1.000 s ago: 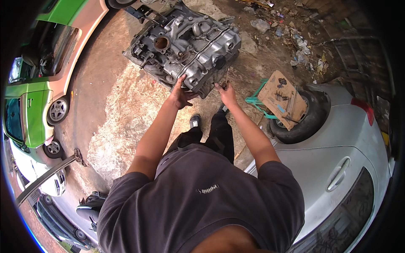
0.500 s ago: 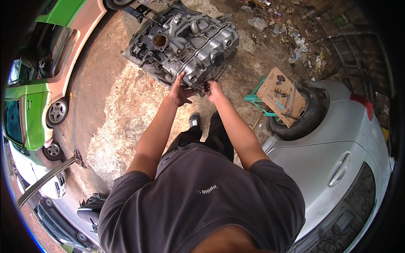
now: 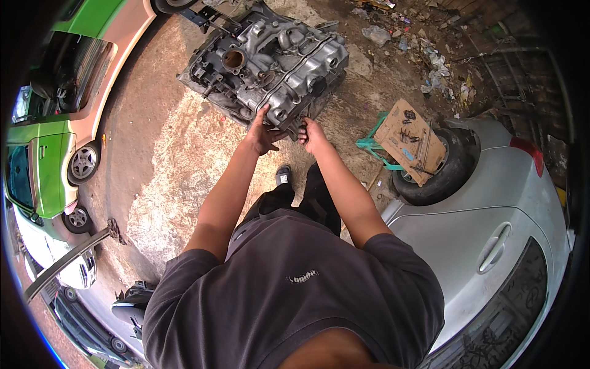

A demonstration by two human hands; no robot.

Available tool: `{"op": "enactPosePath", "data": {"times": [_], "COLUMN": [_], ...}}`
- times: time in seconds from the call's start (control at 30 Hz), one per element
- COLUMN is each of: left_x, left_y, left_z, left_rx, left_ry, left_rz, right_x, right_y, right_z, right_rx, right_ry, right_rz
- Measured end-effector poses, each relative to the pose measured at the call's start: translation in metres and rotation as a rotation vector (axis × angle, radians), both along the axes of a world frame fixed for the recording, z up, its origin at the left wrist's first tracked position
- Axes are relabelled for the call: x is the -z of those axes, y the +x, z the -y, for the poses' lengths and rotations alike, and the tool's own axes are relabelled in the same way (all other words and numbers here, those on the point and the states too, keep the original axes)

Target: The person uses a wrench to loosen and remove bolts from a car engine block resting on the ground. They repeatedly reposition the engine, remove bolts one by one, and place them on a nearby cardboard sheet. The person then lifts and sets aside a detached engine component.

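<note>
A silvery grey engine (image 3: 289,80), with a round rusty opening on top and a ribbed cover, sits at the upper middle. My left hand (image 3: 263,132) grips its near corner, thumb on the cover and lower fingers spread beneath. Just right of it, at the engine's lower edge, my right hand (image 3: 310,135) is curled closed; what it holds is too small and hidden to name.
A cardboard sheet (image 3: 396,138) with dark small parts lies over a turquoise stool (image 3: 375,147) and a tyre (image 3: 452,178). A silver car (image 3: 473,246) is at right, a green-and-pink vehicle (image 3: 49,135) at left, a metal bar (image 3: 64,264) lower left, litter (image 3: 436,64) upper right.
My right hand has moved left, closer to my left hand, and its fingers are more curled. A thin upright piece seen by it earlier no longer shows. The view has shifted slightly.
</note>
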State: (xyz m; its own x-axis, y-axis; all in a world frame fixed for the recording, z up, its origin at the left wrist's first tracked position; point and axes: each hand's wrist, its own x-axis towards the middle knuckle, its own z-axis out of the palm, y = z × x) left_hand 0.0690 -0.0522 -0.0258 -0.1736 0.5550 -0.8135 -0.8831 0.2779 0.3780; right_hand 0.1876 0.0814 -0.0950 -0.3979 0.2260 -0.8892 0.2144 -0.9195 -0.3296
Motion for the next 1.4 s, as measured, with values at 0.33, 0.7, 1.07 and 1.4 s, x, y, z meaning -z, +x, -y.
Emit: {"op": "enactPosePath", "data": {"times": [0.33, 0.7, 1.07, 1.4], "left_x": [0.009, 0.005, 0.004, 0.006], "left_y": [-0.002, -0.001, -0.001, -0.001], "left_z": [0.000, 0.000, 0.000, -0.001], "left_rx": [-0.011, 0.009, -0.044, -0.056], "left_ry": [-0.016, -0.013, -0.036, -0.013], "left_rz": [0.029, 0.021, 0.029, 0.042], "right_x": [0.006, 0.000, 0.003, 0.003], "right_y": [-0.002, -0.015, -0.022, -0.019], "right_z": [-0.008, -0.001, 0.017, 0.015], "right_rx": [0.086, 0.073, 0.181, 0.179], "right_ry": [-0.440, -0.120, 0.209, 0.198], "right_rz": [-0.211, -0.045, 0.005, 0.016]}}
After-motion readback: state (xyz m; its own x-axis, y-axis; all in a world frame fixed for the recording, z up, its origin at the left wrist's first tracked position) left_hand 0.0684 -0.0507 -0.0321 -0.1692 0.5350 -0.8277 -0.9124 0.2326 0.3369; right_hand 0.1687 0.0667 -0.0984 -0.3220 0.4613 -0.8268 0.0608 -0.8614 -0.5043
